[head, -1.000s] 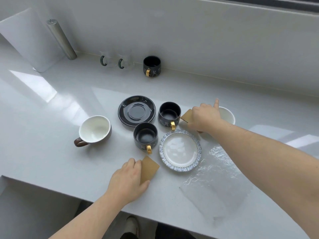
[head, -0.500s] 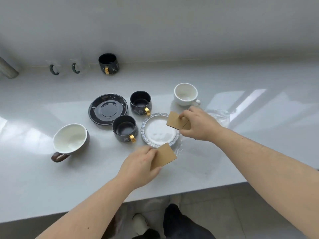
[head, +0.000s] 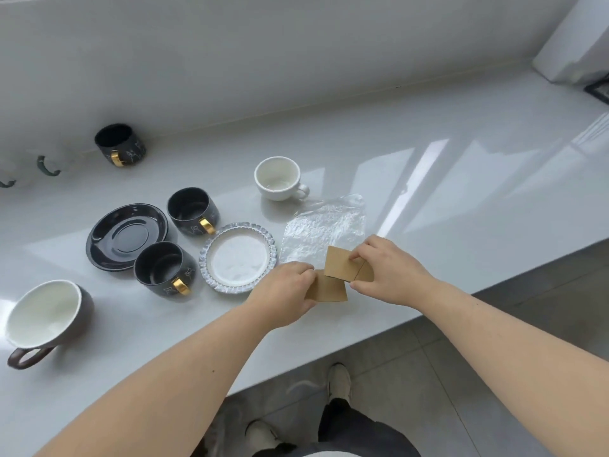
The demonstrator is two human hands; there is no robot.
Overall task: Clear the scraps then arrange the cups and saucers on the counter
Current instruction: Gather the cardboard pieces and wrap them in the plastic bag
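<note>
My left hand (head: 286,291) grips a brown cardboard scrap (head: 329,289). My right hand (head: 389,271) pinches two more brown scraps (head: 339,266); the pieces overlap between my hands above the counter's front edge. A crinkled clear plastic sheet (head: 324,228) lies flat just behind them. Left of my hands sit a white saucer with a patterned rim (head: 238,258), two black cups with gold handles (head: 164,269) (head: 192,211) and a black saucer (head: 127,235). A small white cup (head: 278,178) stands behind the plastic.
A large brown mug with a white inside (head: 43,319) lies at the front left. A third black cup (head: 120,145) and clear glass cups with green handles (head: 49,164) stand by the back wall. The white counter (head: 461,192) stretches right; its front edge drops to the floor.
Both hands came together at the counter's front right, so the scraps now overlap. The view swung to the right.
</note>
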